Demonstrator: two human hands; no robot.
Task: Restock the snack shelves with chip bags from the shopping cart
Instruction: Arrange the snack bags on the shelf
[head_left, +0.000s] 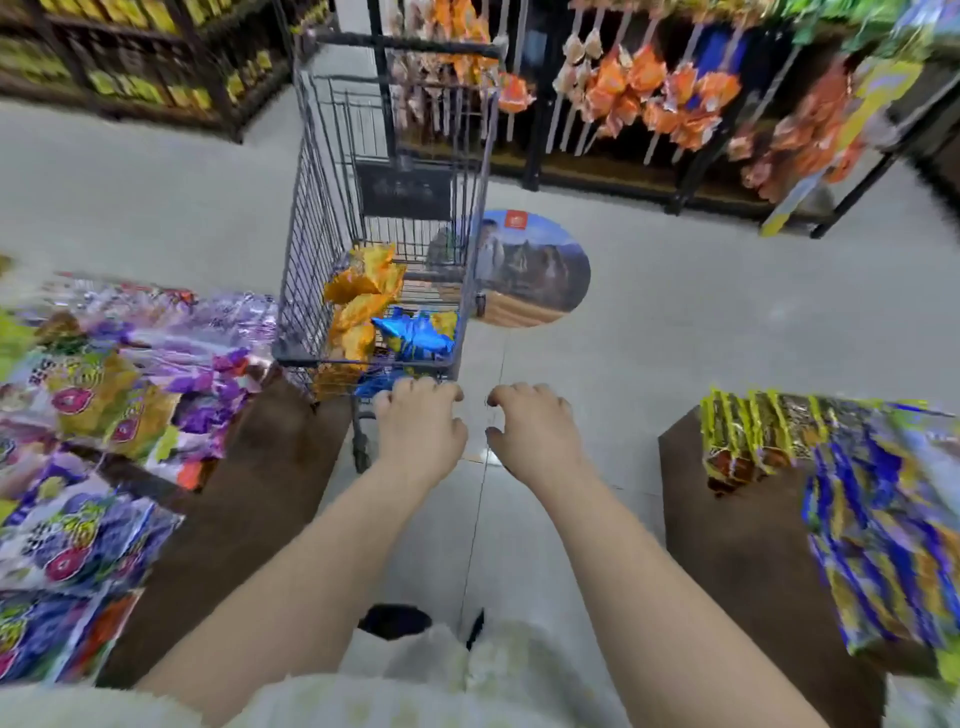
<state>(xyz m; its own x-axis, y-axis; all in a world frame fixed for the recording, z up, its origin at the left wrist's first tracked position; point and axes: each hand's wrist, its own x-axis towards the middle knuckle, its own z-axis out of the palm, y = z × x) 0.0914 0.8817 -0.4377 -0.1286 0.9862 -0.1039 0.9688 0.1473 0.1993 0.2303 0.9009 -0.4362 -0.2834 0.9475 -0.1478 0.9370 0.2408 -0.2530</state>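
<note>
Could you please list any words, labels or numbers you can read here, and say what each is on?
No text can be read.
Cart sign: blurred.
Floor sticker, red logo: too small.
Chip bags in the cart: print blurred.
Shelf packets: print blurred.

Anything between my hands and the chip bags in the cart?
Yes: the cart's near wire wall stands between the left hand and the chip bags; its top is open. The right hand is beside the cart.
</note>
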